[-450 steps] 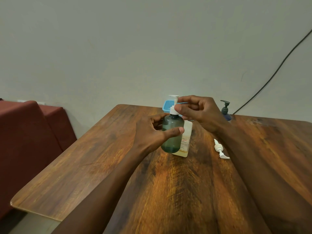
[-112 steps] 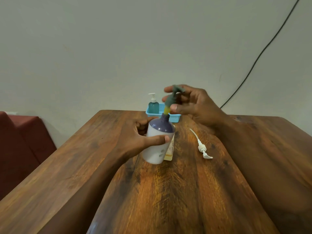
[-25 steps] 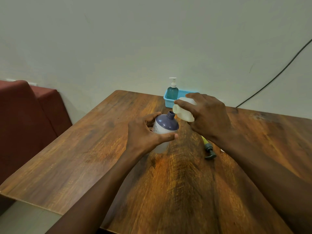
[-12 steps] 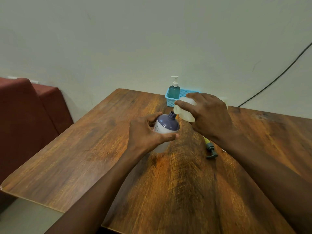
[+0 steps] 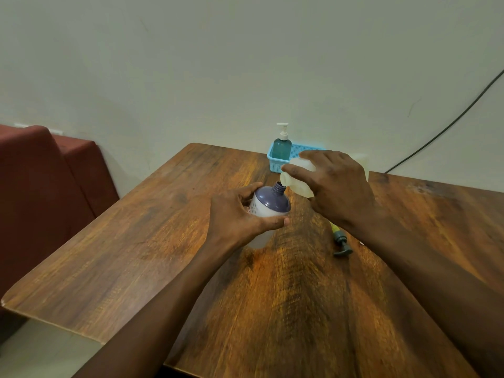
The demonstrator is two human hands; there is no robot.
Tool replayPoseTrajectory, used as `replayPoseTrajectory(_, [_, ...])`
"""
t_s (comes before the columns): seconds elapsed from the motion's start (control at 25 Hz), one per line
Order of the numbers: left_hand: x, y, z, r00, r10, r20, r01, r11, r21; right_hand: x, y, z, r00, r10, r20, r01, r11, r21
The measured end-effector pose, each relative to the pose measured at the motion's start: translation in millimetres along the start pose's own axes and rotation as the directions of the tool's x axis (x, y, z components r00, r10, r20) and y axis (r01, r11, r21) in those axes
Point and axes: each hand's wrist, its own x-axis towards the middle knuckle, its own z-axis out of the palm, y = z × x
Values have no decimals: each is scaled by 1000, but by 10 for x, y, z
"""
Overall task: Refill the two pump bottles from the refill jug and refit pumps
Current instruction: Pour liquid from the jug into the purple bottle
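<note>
Wooden table (image 5: 163, 255): L hand (image 5: 240, 216) wraps purple-top bottle (image 5: 268, 205), neck open; R hand (image 5: 335, 186) clamps tilted refill jug (image 5: 296, 178), spout just above neck. Loose pump (image 5: 341, 241) lies near R wrist.

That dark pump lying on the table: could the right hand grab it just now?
Probably not at once. The right hand is busy tipping the refill jug over the purple-topped bottle. The dark pump lies just beside its wrist, unobstructed, once the jug is set down.
</note>
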Motion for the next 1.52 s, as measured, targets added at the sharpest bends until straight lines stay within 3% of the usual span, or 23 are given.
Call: replayPoseTrajectory(1.52, [3, -52, 36, 1000, 13, -7, -13, 1000, -1, 38, 42, -23, 999, -29, -34, 30, 999, 19])
